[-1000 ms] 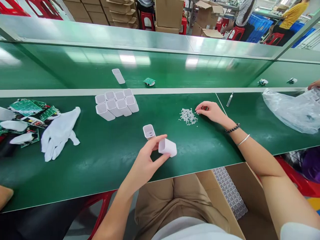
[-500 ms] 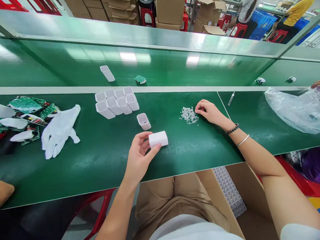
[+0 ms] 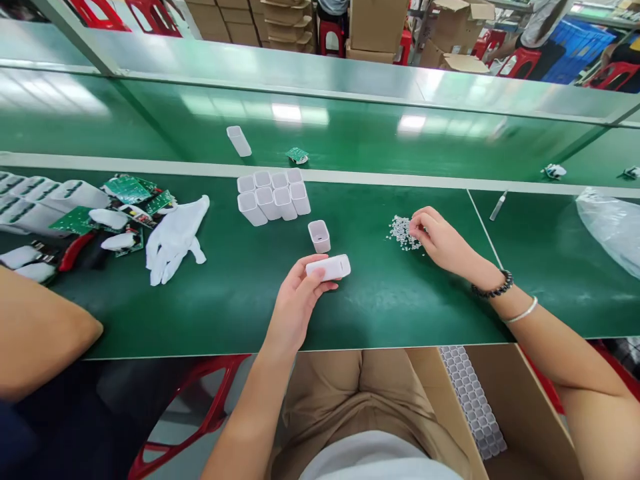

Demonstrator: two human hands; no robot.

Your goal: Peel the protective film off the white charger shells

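My left hand [image 3: 300, 293] is closed around a white plastic casing [image 3: 329, 268], which lies on its side above the bench with a small slot showing at its right end. Just behind it a single open white casing [image 3: 319, 236] stands on the green surface. Farther back, several more white casings [image 3: 274, 200] are packed in two rows. My right hand [image 3: 435, 237] has thumb and fingertips pinched together at the right edge of a pile of tiny clear pieces [image 3: 401, 233]; whatever lies between those fingertips is too small to make out.
A white glove [image 3: 176, 240] lies left, beside green circuit boards [image 3: 127, 189] and more white housings [image 3: 30, 200]. Another person's arm [image 3: 45, 333] reaches in at far left. A small tube [image 3: 499, 206] and a plastic bag [image 3: 607, 227] are right. Below stands a cardboard box [image 3: 520, 400].
The casing in my left hand has turned, so its slotted narrow side now faces up. My right hand stays by the pile, its fingertips drawn closer together. The whole view has shifted left.
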